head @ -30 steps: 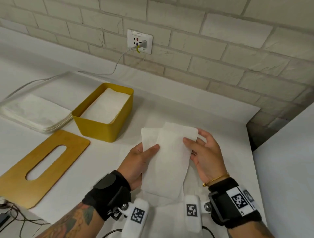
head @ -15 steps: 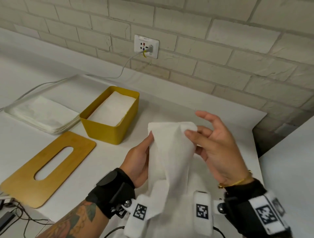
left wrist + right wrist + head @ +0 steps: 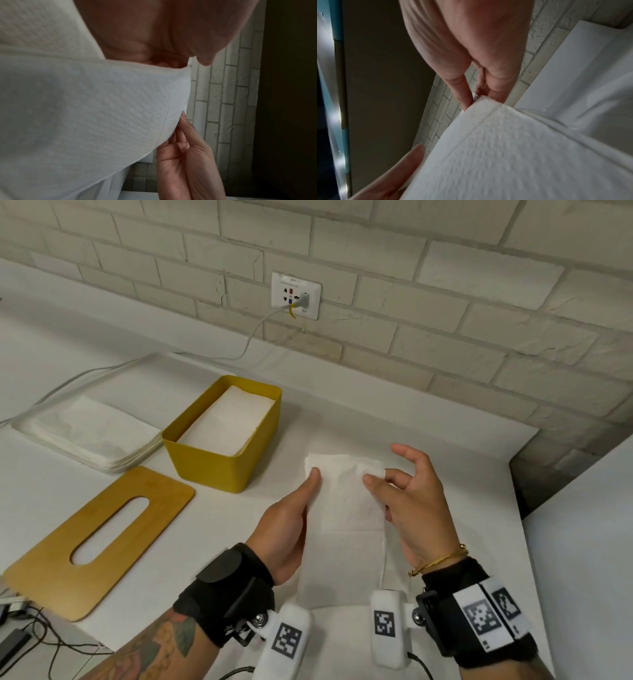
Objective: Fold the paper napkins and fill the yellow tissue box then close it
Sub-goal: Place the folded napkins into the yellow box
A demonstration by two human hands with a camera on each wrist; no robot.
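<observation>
Napkin (image 3: 346,498) now lower, nearer table (image 3: 462,440)

The paper napkin (image 3: 346,501) looks soft, matt and embossed with a fine dimpled texture. The tissue box (image 3: 219,470) seems smooth matt plastic; the lid (image 3: 102,539) appears wooden, satin. The tabletop (image 3: 445,440) is smooth matt white.

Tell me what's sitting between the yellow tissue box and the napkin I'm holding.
Nothing: in the head view only bare white table separates the yellow tissue box from the napkin held by both hands.
</observation>
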